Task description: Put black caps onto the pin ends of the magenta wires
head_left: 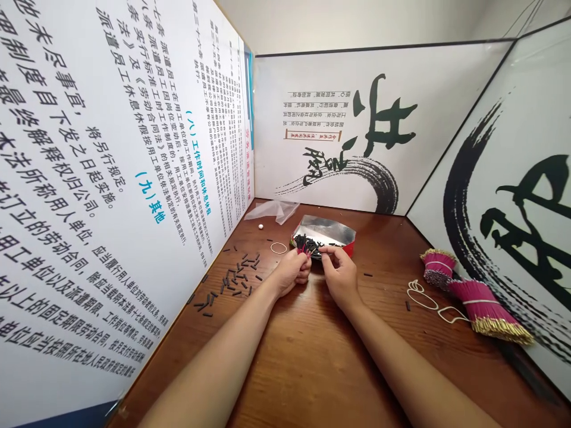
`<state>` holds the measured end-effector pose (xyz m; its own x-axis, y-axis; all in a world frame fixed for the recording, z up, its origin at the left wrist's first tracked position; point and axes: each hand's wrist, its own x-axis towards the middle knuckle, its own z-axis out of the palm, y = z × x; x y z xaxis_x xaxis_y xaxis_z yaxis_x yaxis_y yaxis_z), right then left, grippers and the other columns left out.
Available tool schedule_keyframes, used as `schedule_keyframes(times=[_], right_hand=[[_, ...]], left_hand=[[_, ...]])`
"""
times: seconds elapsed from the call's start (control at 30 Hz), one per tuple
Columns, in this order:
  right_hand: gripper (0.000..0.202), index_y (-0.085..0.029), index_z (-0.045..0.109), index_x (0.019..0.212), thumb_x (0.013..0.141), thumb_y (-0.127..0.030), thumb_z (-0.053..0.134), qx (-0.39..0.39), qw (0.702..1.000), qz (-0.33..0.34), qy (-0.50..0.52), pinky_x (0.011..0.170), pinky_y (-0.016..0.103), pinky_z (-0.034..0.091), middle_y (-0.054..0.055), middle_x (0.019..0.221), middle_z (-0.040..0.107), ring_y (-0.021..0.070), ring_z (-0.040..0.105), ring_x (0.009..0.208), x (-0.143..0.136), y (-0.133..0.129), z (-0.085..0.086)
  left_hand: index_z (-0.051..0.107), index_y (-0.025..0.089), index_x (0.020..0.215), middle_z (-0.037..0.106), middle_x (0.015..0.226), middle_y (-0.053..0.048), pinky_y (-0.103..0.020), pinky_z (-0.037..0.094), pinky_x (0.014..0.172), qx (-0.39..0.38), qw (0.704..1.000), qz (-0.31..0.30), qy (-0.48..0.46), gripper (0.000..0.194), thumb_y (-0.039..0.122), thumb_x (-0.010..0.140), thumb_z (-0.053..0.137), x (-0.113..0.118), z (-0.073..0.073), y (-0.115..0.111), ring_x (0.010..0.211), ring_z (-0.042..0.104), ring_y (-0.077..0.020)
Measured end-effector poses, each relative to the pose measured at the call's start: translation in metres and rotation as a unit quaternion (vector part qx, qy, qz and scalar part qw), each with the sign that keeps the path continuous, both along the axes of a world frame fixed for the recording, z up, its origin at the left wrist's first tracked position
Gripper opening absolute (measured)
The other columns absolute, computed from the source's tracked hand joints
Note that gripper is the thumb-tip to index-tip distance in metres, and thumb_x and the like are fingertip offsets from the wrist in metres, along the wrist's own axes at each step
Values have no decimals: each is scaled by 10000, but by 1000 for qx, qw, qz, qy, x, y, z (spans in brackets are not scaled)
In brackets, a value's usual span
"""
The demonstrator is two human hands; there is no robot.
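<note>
My left hand (291,274) is closed around a bunch of thin magenta sticks (301,242), with small black tubes crowded at their far ends. My right hand (339,273) is beside it, thumb and forefinger pinched together by the bunch. What lies between those fingertips is too small to make out. Just beyond both hands sits an open box (328,227) with red sides and a silvery lining, partly hidden by the fingers. Short black tubes (332,245) lie inside it.
Loose black tubes (236,279) are scattered at left. A rubber band (279,248), a white bead (261,226) and clear plastic (273,211) lie behind. At right are two banded bundles of magenta sticks (484,300) and more rubber bands (422,295). Printed panels (330,131) wall the table.
</note>
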<state>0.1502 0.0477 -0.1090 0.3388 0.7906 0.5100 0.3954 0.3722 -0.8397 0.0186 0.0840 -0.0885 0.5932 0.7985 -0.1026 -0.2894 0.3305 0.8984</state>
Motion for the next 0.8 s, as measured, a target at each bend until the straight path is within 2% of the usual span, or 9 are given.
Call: schedule_keyframes(times=[0.3, 0.8], right_hand=[[252, -195, 674, 940, 896, -356, 485, 9, 1000, -18, -14, 750, 323, 483, 64, 915, 674, 197, 604, 836, 1, -1, 2], [221, -201, 676, 945, 902, -313, 490, 34, 999, -10, -32, 819, 340, 475, 59, 936, 666, 203, 607, 887, 1, -1, 2]], left_hand=[[318, 214, 746, 299, 554, 108, -158, 97, 380, -6, 1000, 9, 0, 240, 193, 706, 554, 0, 1, 0, 377, 181, -13], [313, 216, 738, 304, 549, 108, -159, 108, 383, -4, 1000, 2, 4, 256, 201, 696, 565, 0, 0, 0, 386, 189, -16]])
